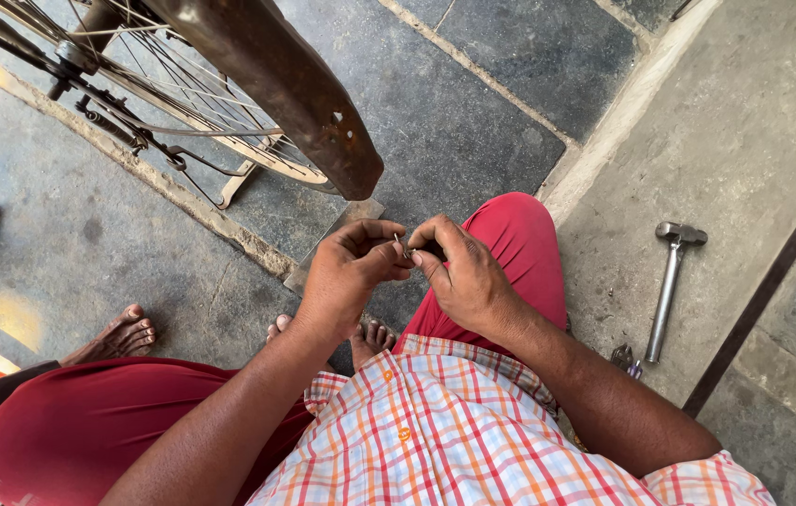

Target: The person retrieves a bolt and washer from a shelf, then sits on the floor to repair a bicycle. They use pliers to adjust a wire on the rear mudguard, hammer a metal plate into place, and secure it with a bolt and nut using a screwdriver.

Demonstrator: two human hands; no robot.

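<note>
place: roadside cycle-repair spot | signs: bicycle wheel (183, 103), hammer (668, 286), stone floor (473, 103)

Rusted, pitted metal mudguard (276, 84); thin bright metal spokes (183, 75); hammer (670, 286) of dull smooth steel; floor (473, 112) of rough matt stone slabs; checked woven cotton shirt (454, 431); matt red cloth trousers (510, 244); small metal part (402, 249), finish unclear.

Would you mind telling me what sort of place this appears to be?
Probably an informal bicycle repair spot on a paved floor. A bicycle wheel with a rusty mudguard stands by the squatting person, a hammer lies on the stone floor, and both hands pinch a small part.
</note>
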